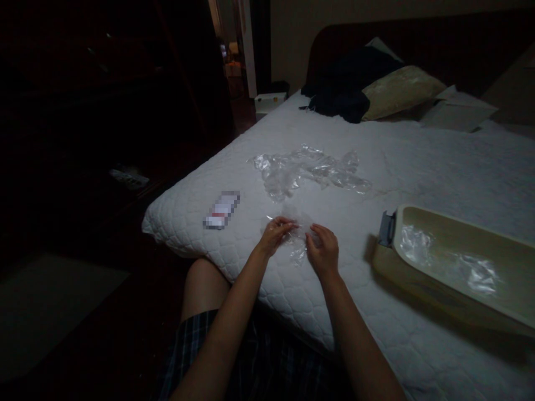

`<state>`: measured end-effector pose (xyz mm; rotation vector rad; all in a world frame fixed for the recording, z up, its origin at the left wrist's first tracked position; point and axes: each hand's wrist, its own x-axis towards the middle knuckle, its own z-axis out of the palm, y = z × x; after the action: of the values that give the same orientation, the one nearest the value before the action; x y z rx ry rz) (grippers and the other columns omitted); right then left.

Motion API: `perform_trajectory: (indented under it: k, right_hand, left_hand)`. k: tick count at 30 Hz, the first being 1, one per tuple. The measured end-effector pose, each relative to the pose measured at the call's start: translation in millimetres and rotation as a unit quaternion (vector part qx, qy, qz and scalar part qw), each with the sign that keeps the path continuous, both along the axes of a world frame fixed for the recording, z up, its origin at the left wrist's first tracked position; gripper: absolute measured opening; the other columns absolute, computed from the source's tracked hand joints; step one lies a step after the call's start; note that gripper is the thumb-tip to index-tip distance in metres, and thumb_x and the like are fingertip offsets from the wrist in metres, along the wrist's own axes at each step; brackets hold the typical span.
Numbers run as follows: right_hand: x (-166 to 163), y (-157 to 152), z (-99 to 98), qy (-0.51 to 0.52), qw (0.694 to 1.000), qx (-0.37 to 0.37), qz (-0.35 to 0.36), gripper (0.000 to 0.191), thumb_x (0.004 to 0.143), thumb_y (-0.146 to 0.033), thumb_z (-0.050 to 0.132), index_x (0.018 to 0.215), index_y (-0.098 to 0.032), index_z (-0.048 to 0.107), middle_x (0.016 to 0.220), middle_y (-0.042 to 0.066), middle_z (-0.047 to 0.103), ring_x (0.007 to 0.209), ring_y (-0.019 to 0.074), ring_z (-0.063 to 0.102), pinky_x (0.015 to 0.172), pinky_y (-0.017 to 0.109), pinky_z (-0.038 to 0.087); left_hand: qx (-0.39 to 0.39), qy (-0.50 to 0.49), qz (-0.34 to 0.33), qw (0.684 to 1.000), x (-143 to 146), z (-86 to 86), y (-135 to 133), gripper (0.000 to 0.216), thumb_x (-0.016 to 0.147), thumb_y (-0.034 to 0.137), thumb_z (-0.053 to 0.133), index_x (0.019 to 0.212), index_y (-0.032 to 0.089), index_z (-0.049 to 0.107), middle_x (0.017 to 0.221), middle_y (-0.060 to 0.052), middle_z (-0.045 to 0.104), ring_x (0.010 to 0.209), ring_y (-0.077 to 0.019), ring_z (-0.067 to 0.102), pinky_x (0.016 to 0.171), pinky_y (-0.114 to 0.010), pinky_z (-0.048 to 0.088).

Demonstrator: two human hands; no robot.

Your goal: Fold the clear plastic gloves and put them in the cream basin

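Observation:
Thin, see-through plastic, which looks like a clear plastic bag [297, 253], is stretched between my two hands just above the bed's near edge. My left hand [275, 235] pinches its left side between thumb and fingers. On the other side, my right hand [325, 249] has its fingers curled in and closed at the plastic's right edge. Farther back on the bed lies a loose, crumpled spread of clear plastic bags [309, 170]. To the right stands a yellowish plastic bin [434, 289] with a grey latch [387, 228] and some clear plastic [476, 273] inside.
A phone with a blurred screen [222, 210] lies on the white quilted bed [234, 167], left of my hands. Dark cloth [343, 83], a yellowish pillow [403, 92] and a pale flat piece [457, 111] sit near the headboard [460, 44]. Beyond the far corner is a white box [270, 101].

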<state>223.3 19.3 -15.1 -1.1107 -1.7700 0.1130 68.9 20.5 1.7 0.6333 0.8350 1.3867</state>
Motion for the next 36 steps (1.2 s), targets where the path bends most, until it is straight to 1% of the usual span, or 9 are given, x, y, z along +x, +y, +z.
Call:
perform_trajectory:
  k: [6,11,13,18,23,27,32,34,36]
  right_hand:
    - [2,1,1.7,0.089,0.995,-0.048,0.013,0.01,0.077,-0.025,0.055,0.082,-0.019,0.061,0.088,0.006,0.064,0.086,0.0182,0.057,0.08,0.036,0.046]
    - [1,0,-0.8,0.156,0.98,-0.12,0.006,0.015,0.079,-0.029,0.052,0.086,-0.018,0.06,0.084,0.005,0.062,0.078,0.0173,0.058,0.071,0.033,0.048]
    - [0,-1,-0.6,0.155,0.979,-0.134,0.01,0.017,0.078,-0.033,0.054,0.087,-0.019,0.059,0.083,0.005,0.062,0.076,0.0174,0.058,0.069,0.032,0.048]
    - [0,-1,4.0,0.084,0.992,-0.089,0.029,0.027,0.068,-0.037,0.064,0.088,-0.019,0.059,0.088,0.005,0.06,0.084,0.02,0.056,0.078,0.036,0.045]
    - [0,0,4.6,0.071,0.994,-0.083,0.014,0.019,0.072,-0.029,0.059,0.089,-0.019,0.059,0.086,0.005,0.059,0.083,0.02,0.054,0.076,0.036,0.045]
    - [0,-1,6.5,0.102,0.99,-0.1,0.011,0.011,0.076,-0.027,0.054,0.081,-0.019,0.059,0.081,0.004,0.058,0.079,0.0183,0.055,0.072,0.033,0.045]
    - [4,2,5.4,0.213,0.968,-0.135,0.008,0.014,0.077,-0.027,0.05,0.078,-0.017,0.059,0.08,0.004,0.056,0.075,0.0159,0.053,0.066,0.028,0.043]
    - [8,5,2.0,0.277,0.948,-0.155,0.002,0.015,0.076,-0.028,0.05,0.08,-0.017,0.059,0.08,0.003,0.056,0.075,0.0155,0.053,0.068,0.029,0.042]
    - [13,10,-1.7,0.34,0.924,-0.177,-0.006,0.016,0.074,-0.029,0.051,0.081,-0.016,0.059,0.079,0.002,0.057,0.075,0.0153,0.053,0.07,0.029,0.042]
  left_hand:
    - [0.004,-0.002,0.002,1.0,1,-0.1,1,0.025,0.057,0.02,0.073,0.068,0.015,0.052,0.077,-0.001,0.066,0.071,-0.0123,0.063,0.064,-0.021,0.04]
    - [0.005,-0.014,0.006,1.0,1,1.5,1,0.026,0.056,0.019,0.073,0.067,0.015,0.05,0.074,0.0,0.066,0.07,-0.0116,0.062,0.067,-0.022,0.041]
    - [0.0,-0.003,0.009,1.0,2,2.2,0,0.028,0.055,0.019,0.074,0.065,0.015,0.049,0.07,0.001,0.065,0.068,-0.0104,0.061,0.065,-0.02,0.042]
    - [-0.006,0.032,0.002,0.999,2,-0.5,-1,0.031,0.055,0.022,0.074,0.063,0.016,0.045,0.073,0.001,0.065,0.066,-0.0109,0.06,0.057,-0.02,0.042]
    - [-0.007,0.036,-0.004,0.999,1,-2.5,-2,0.031,0.056,0.023,0.074,0.063,0.016,0.046,0.074,0.0,0.065,0.067,-0.011,0.061,0.058,-0.02,0.042]
    - [0.001,0.025,-0.003,1.0,2,-1.0,-2,0.032,0.054,0.022,0.075,0.062,0.015,0.045,0.081,-0.001,0.065,0.072,-0.0121,0.061,0.062,-0.021,0.043]
    - [0.013,0.019,0.031,0.999,5,1.8,-1,0.03,0.054,0.021,0.075,0.061,0.015,0.046,0.075,0.001,0.064,0.071,-0.0107,0.061,0.068,-0.022,0.043]
    - [0.015,0.016,0.05,0.998,5,2.9,0,0.03,0.054,0.021,0.075,0.061,0.015,0.047,0.075,0.001,0.064,0.07,-0.0104,0.061,0.069,-0.022,0.044]
    - [0.002,0.024,0.063,0.998,4,4.7,-1,0.029,0.055,0.022,0.075,0.065,0.015,0.049,0.071,0.001,0.063,0.065,-0.0102,0.06,0.063,-0.021,0.044]
